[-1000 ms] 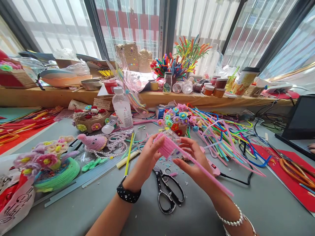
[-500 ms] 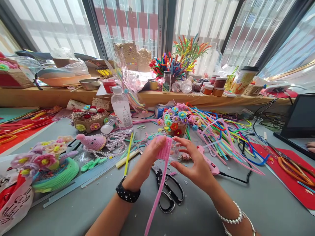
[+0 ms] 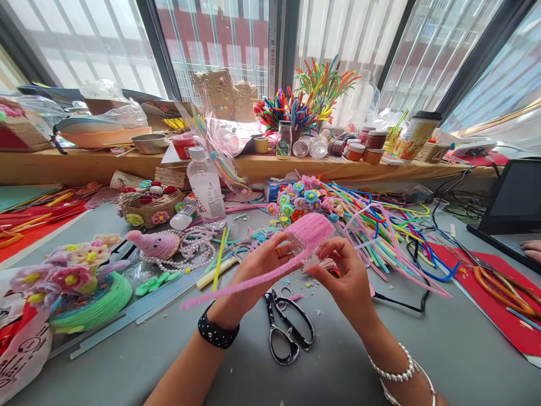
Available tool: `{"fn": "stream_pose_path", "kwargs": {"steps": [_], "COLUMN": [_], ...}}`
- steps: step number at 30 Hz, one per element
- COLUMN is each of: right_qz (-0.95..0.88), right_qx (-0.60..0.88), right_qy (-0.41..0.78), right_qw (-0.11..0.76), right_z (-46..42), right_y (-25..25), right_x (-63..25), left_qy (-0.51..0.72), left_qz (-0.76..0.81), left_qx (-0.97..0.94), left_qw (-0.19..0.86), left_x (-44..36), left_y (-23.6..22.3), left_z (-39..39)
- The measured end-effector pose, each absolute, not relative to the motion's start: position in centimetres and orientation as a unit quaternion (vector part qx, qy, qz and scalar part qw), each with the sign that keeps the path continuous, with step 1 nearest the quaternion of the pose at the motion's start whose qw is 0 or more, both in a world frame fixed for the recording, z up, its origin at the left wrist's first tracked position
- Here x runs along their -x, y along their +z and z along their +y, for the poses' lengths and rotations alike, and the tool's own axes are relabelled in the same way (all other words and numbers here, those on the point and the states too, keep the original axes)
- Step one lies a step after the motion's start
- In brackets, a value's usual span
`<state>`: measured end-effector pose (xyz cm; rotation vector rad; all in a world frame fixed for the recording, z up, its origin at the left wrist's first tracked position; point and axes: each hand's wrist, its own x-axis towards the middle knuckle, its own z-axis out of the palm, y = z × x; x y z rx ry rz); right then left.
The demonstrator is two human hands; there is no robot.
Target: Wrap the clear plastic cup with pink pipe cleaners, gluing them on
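Between my hands is a clear plastic cup-like piece wrapped in fuzzy pink pipe cleaner (image 3: pixel 310 230). Its loose tail slants down left across my left palm and wrist. My left hand (image 3: pixel 257 273) cradles the wrapped piece from the left, fingers curled behind it and partly hidden. My right hand (image 3: pixel 346 276) grips the lower right side, thumb and fingers bent around the clear part. Below them, black-handled scissors (image 3: pixel 296 331) lie on the grey table. A pink glue gun is mostly hidden behind my right hand, with its black cord (image 3: pixel 399 303) trailing right.
Behind the hands stand a flower-covered basket (image 3: pixel 298 206) and a heap of coloured pipe cleaners (image 3: pixel 380 237). A water bottle (image 3: pixel 205 189), pearl strings (image 3: pixel 196 248) and a pink knitted figure (image 3: pixel 152 243) are left. Orange-handled scissors (image 3: pixel 502 293) and a laptop (image 3: pixel 513 208) with another person's hand are right.
The wrapped piece has tipped over and turned, and its hanging tail has swung up to the left. My right fingers have closed in on it; my left hand has turned palm up beneath.
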<state>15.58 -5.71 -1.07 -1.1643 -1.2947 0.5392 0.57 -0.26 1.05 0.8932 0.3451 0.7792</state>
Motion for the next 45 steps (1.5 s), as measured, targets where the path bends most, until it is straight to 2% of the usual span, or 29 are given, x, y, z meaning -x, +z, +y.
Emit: {"fn": "stream_pose_path", "kwargs": {"steps": [3,8,15,25,32,45], "right_qz": [-0.553,-0.575,-0.624,-0.552,-0.51,-0.485], "right_qx": [0.497,0.521,0.54,0.484,0.483,0.468], "right_qy": [0.233,0.196,0.169,0.331,0.355,0.393], "right_qw": [0.626,0.6,0.538,0.593,0.617,0.625], "right_z": [-5.7,-5.7,-5.8,-5.9,-5.7,-5.5], "right_y": [-1.2,-1.5,-1.3,-0.5,-0.5,-0.8], "right_x": [-15.6,-15.4,-15.0,-15.8,-15.6,-15.4], "left_qy": [0.352,0.332,0.398,0.38,0.374,0.382], "left_qz": [0.188,0.195,0.241,0.342,0.313,0.364], "left_qx": [-0.469,-0.582,-0.609,-0.602,-0.602,-0.628], "left_qw": [0.788,0.716,0.642,0.614,0.632,0.572], "left_x": [-0.3,0.0,-0.7,-0.4,-0.9,-1.0], "left_y": [0.9,1.1,1.8,2.1,1.2,0.8], "left_z": [-0.4,-1.2,-1.9,-1.5,-1.1,-1.3]}}
